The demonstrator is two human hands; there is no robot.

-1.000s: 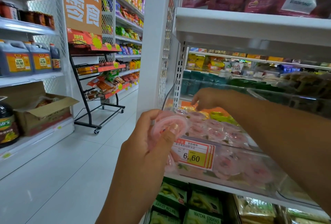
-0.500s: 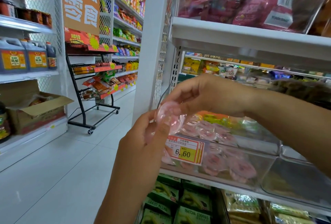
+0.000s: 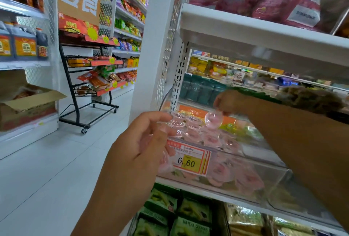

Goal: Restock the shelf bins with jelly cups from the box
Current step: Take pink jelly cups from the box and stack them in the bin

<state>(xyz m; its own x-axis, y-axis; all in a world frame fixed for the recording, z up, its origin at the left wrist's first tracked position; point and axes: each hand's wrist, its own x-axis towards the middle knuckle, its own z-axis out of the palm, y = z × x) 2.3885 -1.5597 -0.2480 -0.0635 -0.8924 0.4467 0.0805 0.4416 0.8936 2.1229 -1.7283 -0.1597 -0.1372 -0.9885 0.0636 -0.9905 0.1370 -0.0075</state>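
Note:
A clear plastic shelf bin [image 3: 273, 188] holds several pink jelly cups [image 3: 219, 173] behind a 6.60 price tag [image 3: 190, 160]. My right hand [image 3: 229, 101] reaches over the back of the bin and pinches one clear pink jelly cup [image 3: 213, 121] by its rim, just above the pile. My left hand [image 3: 141, 147] hovers at the bin's front left corner with its fingers curled. Translucent pink jelly cups [image 3: 163, 160] show in its palm, partly hidden by the fingers.
A white shelf board [image 3: 264, 28] hangs low over the bin. Matcha cookie packs [image 3: 190, 224] fill the shelf below. An open cardboard box [image 3: 28, 103] sits on the low left shelf across the aisle, and a black wheeled snack rack [image 3: 90, 88] stands beyond it.
My right hand took a jelly cup from my left hand and carried it right and back over the bin. My left hand stayed at the bin's front corner.

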